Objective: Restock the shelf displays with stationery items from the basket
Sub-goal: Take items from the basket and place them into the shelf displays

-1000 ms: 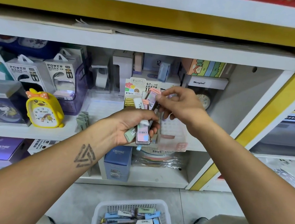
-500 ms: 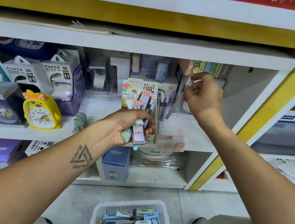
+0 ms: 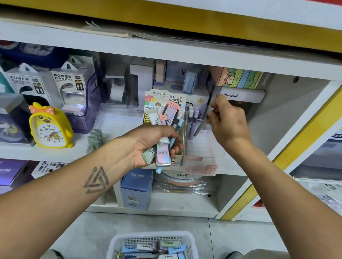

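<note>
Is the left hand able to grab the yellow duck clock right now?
Probably not yet. The left hand already grips a bunch of stationery packs, so its grip is full, though nothing stands in front of the duck clock.

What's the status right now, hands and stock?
Left hand grips a bunch of pastel lead cases and pens. Right hand pinches a slim grey pen at the clear display holder. White mesh basket still stocked. Nothing blocking.
</note>
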A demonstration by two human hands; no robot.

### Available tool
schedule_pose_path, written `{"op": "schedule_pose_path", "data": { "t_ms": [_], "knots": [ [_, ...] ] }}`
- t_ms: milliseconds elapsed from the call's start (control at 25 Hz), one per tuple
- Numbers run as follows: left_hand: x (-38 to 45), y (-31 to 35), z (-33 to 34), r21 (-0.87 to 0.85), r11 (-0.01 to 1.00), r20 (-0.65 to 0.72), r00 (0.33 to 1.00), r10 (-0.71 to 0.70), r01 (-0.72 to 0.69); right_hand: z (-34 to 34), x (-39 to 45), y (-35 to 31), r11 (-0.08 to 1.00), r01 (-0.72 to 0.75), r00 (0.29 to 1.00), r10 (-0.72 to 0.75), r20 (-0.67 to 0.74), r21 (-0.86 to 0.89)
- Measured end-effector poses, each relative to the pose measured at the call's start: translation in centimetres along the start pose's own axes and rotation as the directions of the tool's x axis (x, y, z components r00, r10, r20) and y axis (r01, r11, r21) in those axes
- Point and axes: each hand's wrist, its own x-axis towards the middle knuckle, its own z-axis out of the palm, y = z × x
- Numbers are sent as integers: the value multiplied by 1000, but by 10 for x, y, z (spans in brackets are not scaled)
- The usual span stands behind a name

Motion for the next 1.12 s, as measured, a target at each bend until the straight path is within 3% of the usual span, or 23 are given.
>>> {"op": "schedule_pose_path", "data": {
  "t_ms": [200, 400, 440, 520, 600, 680, 760, 840, 920, 1040, 1120],
  "knots": [
    [1, 0, 0, 3, 1000, 16, 1000, -6, 6, 4, 2, 1, 999, 26, 998, -24, 53, -33],
    [1, -1, 0, 8, 1000, 33, 999, -3, 3, 4, 3, -9, 967, 27, 975, 31, 219, -254],
    [1, -1, 0, 9, 1000, 34, 999, -3, 2, 3, 2, -14, 974, 3, 980, 42, 196, -225],
    [1, 0, 1, 14, 1000, 33, 999, 2, -2, 0, 1, -26, 990, -139, 978, 133, 158, 26],
    [1, -1, 4, 22, 1000, 32, 999, 13, -13, -4, -2, -39, 877, -346, 916, 238, 324, 335],
    [0, -2, 6, 31, 999, 41, 999, 27, -29, -5, -7, -46, 790, -447, 853, 236, 465, 419],
    [0, -2, 7, 20, 999, 45, 999, 30, -31, -8, -11, -48, 719, -502, 834, 255, 489, 481],
    [-1, -2, 6, -17, 1000, 46, 999, 13, -12, -15, -7, -44, 575, -530, 847, 317, 427, 624],
    [-2, -1, 4, -29, 1000, 36, 999, -11, 12, -27, 0, -36, 525, -452, 872, 429, 234, 721],
    [-2, -3, 5, 4, 1000, 10, 1000, -21, 21, -36, 8, -23, 721, -315, 895, 441, -59, 617],
    [-2, -3, 7, 1, 1000, 7, 1000, -15, 15, -32, 6, -16, 908, -230, 951, 286, -118, 349]
  ]
}}
